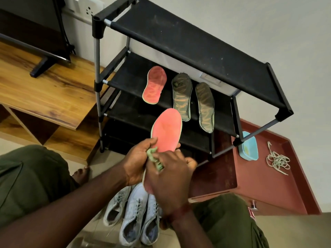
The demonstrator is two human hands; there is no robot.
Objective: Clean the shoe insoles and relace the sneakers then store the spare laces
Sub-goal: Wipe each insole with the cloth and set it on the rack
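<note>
My left hand (138, 161) grips a pink insole (167, 130) by its lower part and holds it upright in front of the black shoe rack (197, 42). My right hand (170, 178) presses a small green cloth (154, 157) against that insole. On a middle shelf lie a second pink insole (155, 85) and two dark grey insoles (181, 96) (205, 106). Pale sneakers (134, 213) stand on the floor below my hands. A tangle of pale laces (277, 161) lies on the red cabinet top.
A light blue tub (248, 146) sits on the red cabinet (268, 185) to the right of the rack. A wooden TV stand (44, 90) with a screen's foot is at the left. My knees frame the sneakers on both sides.
</note>
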